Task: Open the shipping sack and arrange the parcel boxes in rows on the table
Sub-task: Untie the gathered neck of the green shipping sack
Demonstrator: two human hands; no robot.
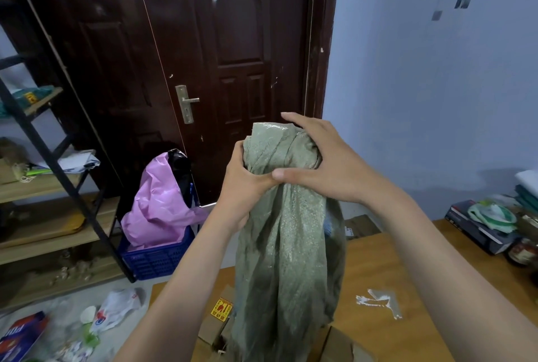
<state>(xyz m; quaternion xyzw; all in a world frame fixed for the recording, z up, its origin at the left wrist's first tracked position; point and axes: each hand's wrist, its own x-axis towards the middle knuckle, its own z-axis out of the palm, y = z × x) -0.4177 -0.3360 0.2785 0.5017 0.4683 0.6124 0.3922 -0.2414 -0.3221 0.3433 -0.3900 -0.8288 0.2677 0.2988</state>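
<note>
Sack (286,259): grey-green woven fabric, hanging upright over the table's near-left part, its gathered neck bunched at the top; the lower end is reaching down among the boxes.
Left hand (243,187): gripping the neck from the left, fingers curling round the bunched fabric just below the top.
Right hand (323,163): wrapping over the top of the neck from the right, fingers curling over the crumpled mouth, thumb lying across the front and touching the left hand.
Boxes: one brown carton with a yellow and red sticker (217,323) is lying at the sack's lower left; another (339,344) is showing at its lower right, both on the table.
Table (387,268): wooden, carrying a torn tape patch (381,302) to the right of the sack.
Door (186,50): dark brown, standing behind.
Crate (157,259): blue, sitting on the floor left of the table, holding a pink bag (157,204).
Shelf (43,187): standing at the left.
</note>
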